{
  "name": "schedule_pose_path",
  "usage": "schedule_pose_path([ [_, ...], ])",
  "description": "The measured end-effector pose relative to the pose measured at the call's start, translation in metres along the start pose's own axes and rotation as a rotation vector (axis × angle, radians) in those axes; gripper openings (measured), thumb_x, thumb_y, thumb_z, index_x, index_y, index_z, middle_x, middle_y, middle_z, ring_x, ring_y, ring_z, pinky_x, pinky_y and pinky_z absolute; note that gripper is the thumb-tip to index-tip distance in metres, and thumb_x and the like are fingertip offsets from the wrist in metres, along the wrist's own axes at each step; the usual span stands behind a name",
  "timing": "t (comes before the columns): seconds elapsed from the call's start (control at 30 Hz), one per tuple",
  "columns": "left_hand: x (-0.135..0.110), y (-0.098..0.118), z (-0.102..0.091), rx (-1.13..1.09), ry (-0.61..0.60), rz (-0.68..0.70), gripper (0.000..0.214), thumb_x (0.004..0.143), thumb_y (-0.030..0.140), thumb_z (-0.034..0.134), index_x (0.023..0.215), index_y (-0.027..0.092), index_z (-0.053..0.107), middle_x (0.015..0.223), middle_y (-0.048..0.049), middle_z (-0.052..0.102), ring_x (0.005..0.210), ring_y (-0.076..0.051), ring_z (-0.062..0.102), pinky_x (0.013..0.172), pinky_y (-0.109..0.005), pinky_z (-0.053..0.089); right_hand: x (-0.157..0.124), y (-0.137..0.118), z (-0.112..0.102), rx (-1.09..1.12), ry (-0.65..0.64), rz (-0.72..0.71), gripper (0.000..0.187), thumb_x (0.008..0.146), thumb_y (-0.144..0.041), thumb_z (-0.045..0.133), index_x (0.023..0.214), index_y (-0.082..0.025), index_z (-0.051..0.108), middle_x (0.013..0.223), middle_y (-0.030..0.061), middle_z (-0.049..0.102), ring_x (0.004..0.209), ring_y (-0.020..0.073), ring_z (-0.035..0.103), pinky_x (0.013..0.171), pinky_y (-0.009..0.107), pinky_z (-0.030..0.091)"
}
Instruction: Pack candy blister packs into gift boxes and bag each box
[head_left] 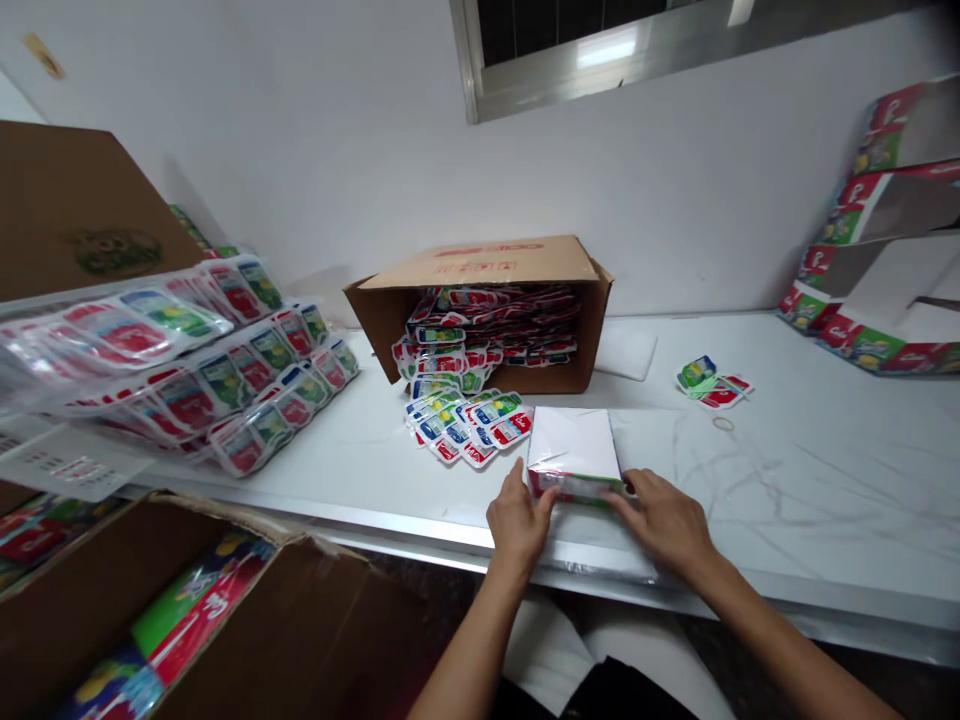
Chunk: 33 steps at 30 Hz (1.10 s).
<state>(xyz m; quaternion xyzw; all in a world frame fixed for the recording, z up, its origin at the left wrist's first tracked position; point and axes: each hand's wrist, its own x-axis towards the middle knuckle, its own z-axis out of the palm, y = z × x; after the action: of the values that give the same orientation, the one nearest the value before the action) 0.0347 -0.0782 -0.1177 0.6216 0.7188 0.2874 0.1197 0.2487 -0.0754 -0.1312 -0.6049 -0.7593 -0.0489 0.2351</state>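
Observation:
A small display box [574,440] lies on the table near its front edge, its plain white face up and its red and green printed side towards me. Clear plastic film covers it and trails towards the table edge. My left hand [517,518] grips its front left corner, thumb on the printed side. At the front right corner my right hand [669,518] holds it the same way, the thumb against the front. Just left of the box is a loose pile of red, green and blue sachets [465,425], spilling from an open cardboard carton [480,262] that lies on its side.
Stacked strips of bagged sachets [247,375] fill the table's left. Below stands an open carton [300,600] of printed boxes. Several sachets [724,390] and a rubber band [723,424] lie to the right. Open printed display boxes [862,345] are stacked at far right.

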Motion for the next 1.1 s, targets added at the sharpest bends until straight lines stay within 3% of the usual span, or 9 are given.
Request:
schedule_pose_path([
  [0.17,0.009,0.002,-0.004,0.0,-0.059,0.018,0.036,0.091,0.045,0.052,0.112,0.02,0.066,0.071,-0.0041,0.071,0.072,-0.023,0.067,0.067,-0.028,0.043,0.008,0.006,0.002,0.087,-0.058,-0.005,0.034,0.099,-0.037,0.033,0.08,-0.021,0.058,0.079,0.0043,0.069,0.074,0.0205,0.066,0.058,0.028,0.039],
  [0.3,0.001,-0.009,-0.015,-0.118,-0.119,-0.111,0.045,0.082,0.034,0.063,0.124,0.017,0.061,0.075,-0.0053,0.071,0.079,-0.024,0.066,0.07,-0.029,0.042,-0.002,0.018,0.002,0.266,-0.249,0.144,0.027,0.092,-0.03,0.04,0.112,-0.021,0.055,0.081,0.0019,0.072,0.07,0.0202,0.067,0.059,0.028,0.042],
  [0.43,-0.023,-0.025,-0.026,-0.328,-0.228,-0.275,0.026,0.078,0.029,0.063,0.098,0.014,0.071,0.06,-0.002,0.064,0.066,-0.02,0.062,0.064,-0.027,0.041,-0.029,0.027,-0.015,0.346,-0.466,0.16,0.039,0.089,-0.035,0.041,0.123,-0.019,0.051,0.062,-0.0016,0.066,0.062,0.0216,0.065,0.057,0.03,0.043],
  [0.57,-0.049,-0.029,-0.027,-0.553,-0.355,-0.418,0.025,0.08,0.035,0.059,0.077,0.012,0.069,0.051,0.0001,0.06,0.045,-0.011,0.051,0.05,-0.022,0.038,-0.04,0.012,-0.047,0.114,-0.246,0.086,0.04,0.089,-0.05,0.045,0.113,-0.021,0.061,0.084,0.0067,0.071,0.078,0.028,0.067,0.053,0.031,0.04],
  [0.67,-0.059,-0.027,-0.025,-0.725,-0.431,-0.508,0.032,0.079,0.04,0.058,0.077,0.01,0.069,0.057,-0.004,0.066,0.044,-0.01,0.053,0.047,-0.021,0.04,-0.028,-0.021,-0.057,0.291,-0.126,-0.063,0.033,0.094,-0.045,0.044,0.108,-0.022,0.064,0.096,0.0071,0.07,0.087,0.0233,0.066,0.064,0.03,0.046],
  [0.77,-0.063,-0.025,-0.025,-0.863,-0.476,-0.57,0.038,0.078,0.042,0.055,0.087,0.008,0.07,0.069,-0.0089,0.072,0.054,-0.013,0.063,0.055,-0.023,0.048,-0.015,-0.06,-0.043,0.563,-0.281,-0.189,0.026,0.096,-0.036,0.043,0.099,-0.023,0.066,0.092,0.0041,0.07,0.08,0.0172,0.065,0.069,0.027,0.049],
  [0.87,-0.062,-0.025,-0.025,-0.954,-0.504,-0.605,0.037,0.077,0.039,0.05,0.083,0.008,0.07,0.071,-0.0095,0.073,0.059,-0.015,0.067,0.061,-0.027,0.052,-0.011,-0.087,-0.016,0.631,-0.437,-0.182,0.023,0.093,-0.033,0.047,0.096,-0.023,0.067,0.088,0.0032,0.069,0.075,0.0175,0.065,0.068,0.028,0.049],
  [1.0,-0.066,-0.021,-0.026,-0.965,-0.442,-0.606,0.034,0.081,0.032,0.044,0.078,0.011,0.07,0.065,-0.0053,0.07,0.057,-0.015,0.064,0.062,-0.029,0.053,-0.019,-0.095,0.009,0.653,-0.503,-0.158,0.021,0.088,-0.034,0.049,0.091,-0.024,0.066,0.088,0.0045,0.069,0.08,0.0208,0.066,0.073,0.033,0.051],
  [1.1,-0.077,-0.018,-0.025,-0.893,-0.345,-0.574,0.037,0.087,0.028,0.041,0.071,0.013,0.071,0.064,-0.0044,0.068,0.061,-0.018,0.063,0.066,-0.033,0.054,-0.025,-0.092,0.018,0.712,-0.516,-0.181,0.029,0.087,-0.044,0.046,0.073,-0.026,0.062,0.074,0.0044,0.068,0.069,0.0227,0.066,0.063,0.034,0.052],
])
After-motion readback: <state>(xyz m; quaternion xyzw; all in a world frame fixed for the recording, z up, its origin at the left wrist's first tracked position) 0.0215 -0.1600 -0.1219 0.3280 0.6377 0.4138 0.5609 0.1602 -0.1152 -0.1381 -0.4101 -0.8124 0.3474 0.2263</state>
